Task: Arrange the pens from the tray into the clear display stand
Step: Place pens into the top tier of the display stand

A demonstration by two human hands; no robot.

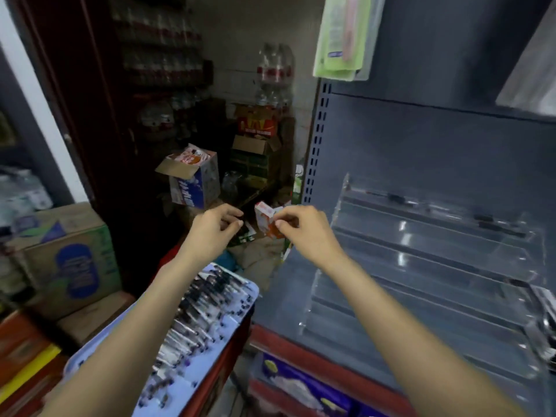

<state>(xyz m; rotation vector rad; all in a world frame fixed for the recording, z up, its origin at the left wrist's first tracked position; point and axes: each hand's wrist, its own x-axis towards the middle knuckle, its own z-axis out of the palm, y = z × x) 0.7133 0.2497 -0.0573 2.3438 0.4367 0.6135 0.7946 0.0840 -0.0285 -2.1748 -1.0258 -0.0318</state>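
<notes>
Grey metal shelf (421, 152) at right carries the clear display stand (436, 266), tiers tilted. Pale blue tray (240, 299) w/ rows of pens (192, 314) sits lower left, under the left forearm. Right hand (304, 233) pinches a small orange-white box (266, 219); left hand (215, 228) fingers curled, apparently holding nothing. Cardboard boxes (69, 260) & bottles (275, 67) crowd the dim storeroom behind.

Centre frame: right hand (304, 228) pinches small orange-white box (266, 221); left hand (215, 228) beside it, fingers curled. Pens (192, 320) on tray (240, 308) lower left; clear display stand (436, 266) right.
</notes>
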